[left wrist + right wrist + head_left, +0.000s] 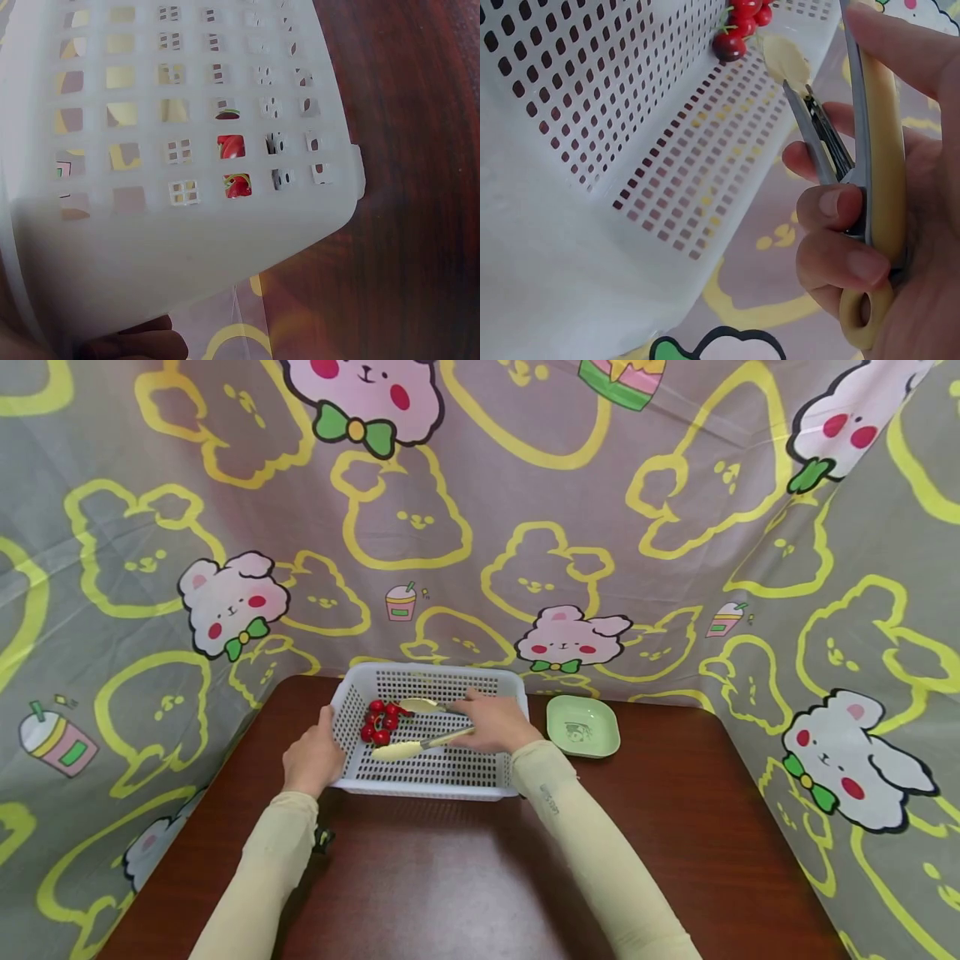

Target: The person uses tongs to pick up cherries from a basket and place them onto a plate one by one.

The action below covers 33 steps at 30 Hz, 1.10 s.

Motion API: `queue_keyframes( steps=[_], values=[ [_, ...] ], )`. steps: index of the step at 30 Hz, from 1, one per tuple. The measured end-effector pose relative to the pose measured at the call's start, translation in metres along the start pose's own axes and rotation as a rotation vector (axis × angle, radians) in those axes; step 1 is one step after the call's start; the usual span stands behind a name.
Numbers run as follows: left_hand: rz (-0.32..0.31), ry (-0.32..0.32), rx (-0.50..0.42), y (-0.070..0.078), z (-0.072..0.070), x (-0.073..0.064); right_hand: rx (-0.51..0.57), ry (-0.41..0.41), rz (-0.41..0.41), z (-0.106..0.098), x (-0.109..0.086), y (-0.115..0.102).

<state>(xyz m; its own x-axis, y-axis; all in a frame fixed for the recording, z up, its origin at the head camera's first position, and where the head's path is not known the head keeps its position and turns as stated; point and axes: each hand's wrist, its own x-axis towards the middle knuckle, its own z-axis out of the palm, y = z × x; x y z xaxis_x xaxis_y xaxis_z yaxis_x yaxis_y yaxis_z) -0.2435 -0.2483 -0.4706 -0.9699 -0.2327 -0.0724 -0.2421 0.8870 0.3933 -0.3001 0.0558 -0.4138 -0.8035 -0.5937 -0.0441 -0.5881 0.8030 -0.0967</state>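
Note:
A white perforated plastic basket stands on the table, with a bunch of small red cherries in its left part. My left hand grips the basket's left rim; in the left wrist view only some fingers show beneath the basket wall. Over the basket, my right hand holds a pair of tongs with cream tips and handles. Those tips are spread apart near the cherries, one on the far side and one on the near side. The right wrist view shows fingers curled round the tongs' handle.
A pale green square dish with a small printed picture sits right of the basket. Patterned cloth hangs around the back and sides of the dark brown table. A small dark object shows beside the left forearm.

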Motion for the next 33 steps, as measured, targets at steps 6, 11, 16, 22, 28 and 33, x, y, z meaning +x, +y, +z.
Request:
queue_keyframes(
  steps=[6,11,16,22,28,33],
  values=[
    [-0.004,-0.002,-0.001,0.000,0.000,0.000,-0.021,-0.015,0.004,0.001,0.005,-0.006],
    [-0.006,-0.001,0.002,0.000,0.000,0.000,-0.038,-0.038,0.008,0.002,0.008,-0.011],
    [-0.010,0.001,0.006,0.001,0.001,0.001,-0.058,-0.032,-0.019,0.004,0.011,-0.014],
    [-0.011,0.006,0.003,0.001,0.001,0.000,-0.073,-0.023,-0.042,0.005,0.014,-0.018],
    [-0.016,0.005,0.001,0.002,0.001,-0.001,-0.087,-0.018,-0.051,0.006,0.018,-0.020],
    [-0.025,-0.006,0.002,0.002,0.002,0.001,-0.089,-0.030,-0.045,0.006,0.021,-0.021]
  ],
)
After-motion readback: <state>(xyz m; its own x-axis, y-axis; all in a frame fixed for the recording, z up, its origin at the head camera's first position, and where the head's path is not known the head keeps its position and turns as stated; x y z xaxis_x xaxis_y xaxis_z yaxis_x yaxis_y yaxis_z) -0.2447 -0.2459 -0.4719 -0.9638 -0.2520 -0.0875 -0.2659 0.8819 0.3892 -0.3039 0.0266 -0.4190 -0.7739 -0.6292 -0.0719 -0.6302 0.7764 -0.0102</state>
